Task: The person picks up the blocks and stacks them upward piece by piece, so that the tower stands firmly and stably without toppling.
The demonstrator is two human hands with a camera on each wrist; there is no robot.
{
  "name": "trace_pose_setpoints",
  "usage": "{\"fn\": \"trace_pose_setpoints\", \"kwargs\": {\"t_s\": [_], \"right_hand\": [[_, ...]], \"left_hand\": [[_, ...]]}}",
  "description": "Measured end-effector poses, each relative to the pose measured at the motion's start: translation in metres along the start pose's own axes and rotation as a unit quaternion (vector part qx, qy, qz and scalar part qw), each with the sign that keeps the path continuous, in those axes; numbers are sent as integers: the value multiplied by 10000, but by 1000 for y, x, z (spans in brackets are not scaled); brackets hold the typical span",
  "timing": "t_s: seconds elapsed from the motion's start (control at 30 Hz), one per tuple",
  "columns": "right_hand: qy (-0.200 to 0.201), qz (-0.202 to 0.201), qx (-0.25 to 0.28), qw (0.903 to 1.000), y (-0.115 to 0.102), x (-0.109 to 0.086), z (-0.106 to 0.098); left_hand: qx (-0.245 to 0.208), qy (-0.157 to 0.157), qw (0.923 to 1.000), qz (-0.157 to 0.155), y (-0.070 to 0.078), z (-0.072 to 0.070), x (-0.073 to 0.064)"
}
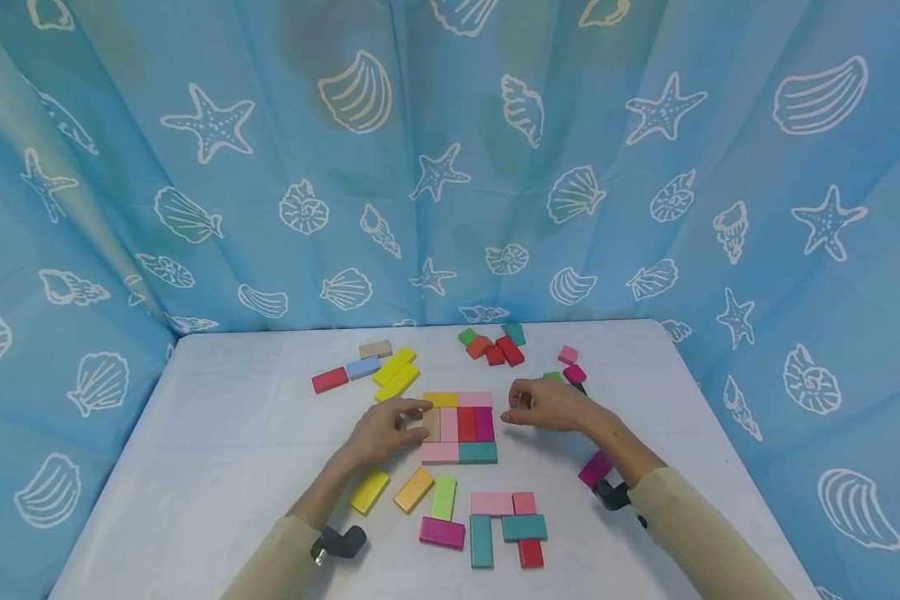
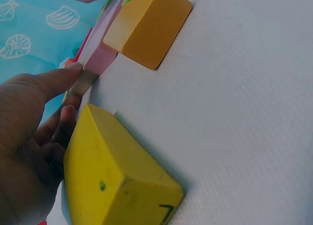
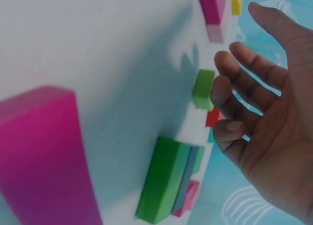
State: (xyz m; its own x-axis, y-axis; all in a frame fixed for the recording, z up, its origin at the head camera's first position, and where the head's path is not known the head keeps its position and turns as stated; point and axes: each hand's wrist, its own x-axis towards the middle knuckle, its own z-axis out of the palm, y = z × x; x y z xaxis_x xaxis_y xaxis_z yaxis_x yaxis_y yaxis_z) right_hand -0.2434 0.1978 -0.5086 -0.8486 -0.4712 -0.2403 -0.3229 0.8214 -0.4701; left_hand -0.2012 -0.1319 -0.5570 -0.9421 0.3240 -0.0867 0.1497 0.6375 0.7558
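My left hand (image 1: 381, 433) is at the left side of a flat rectangle of coloured wooden blocks. Its thumb and fingers pinch the beige block (image 1: 431, 425), which also shows between them in the left wrist view. Beside that block stand a light pink block (image 1: 449, 425), a red block (image 1: 467, 425) and a magenta block (image 1: 484, 424). A yellow-orange block (image 1: 441, 399) and pink block (image 1: 475, 398) border the far side; a pink block (image 1: 440, 452) and teal block (image 1: 478, 452) border the near side. My right hand (image 1: 551, 406) hovers right of the rectangle, fingers loosely bent, holding nothing.
Nearer the front lie a yellow block (image 1: 370, 491), an orange block (image 1: 414, 489), a lime block (image 1: 443, 497) and several teal, pink and red ones. A magenta block (image 1: 595, 470) lies under the right forearm. More loose blocks lie at the back, before a blue shell-patterned curtain (image 1: 420, 233).
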Motion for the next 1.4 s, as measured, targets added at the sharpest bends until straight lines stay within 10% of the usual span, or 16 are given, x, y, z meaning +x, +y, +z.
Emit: {"fn": "trace_pose_setpoints", "kwargs": {"t_s": [0.83,1.4], "right_hand": [[712,543,-177,9958,50,11,-14],[457,948,-373,9937,64,7,-22]], "left_hand": [[-28,7,10000,40,-1,0,2],[-10,2,10000,-38,-3,0,1]]}}
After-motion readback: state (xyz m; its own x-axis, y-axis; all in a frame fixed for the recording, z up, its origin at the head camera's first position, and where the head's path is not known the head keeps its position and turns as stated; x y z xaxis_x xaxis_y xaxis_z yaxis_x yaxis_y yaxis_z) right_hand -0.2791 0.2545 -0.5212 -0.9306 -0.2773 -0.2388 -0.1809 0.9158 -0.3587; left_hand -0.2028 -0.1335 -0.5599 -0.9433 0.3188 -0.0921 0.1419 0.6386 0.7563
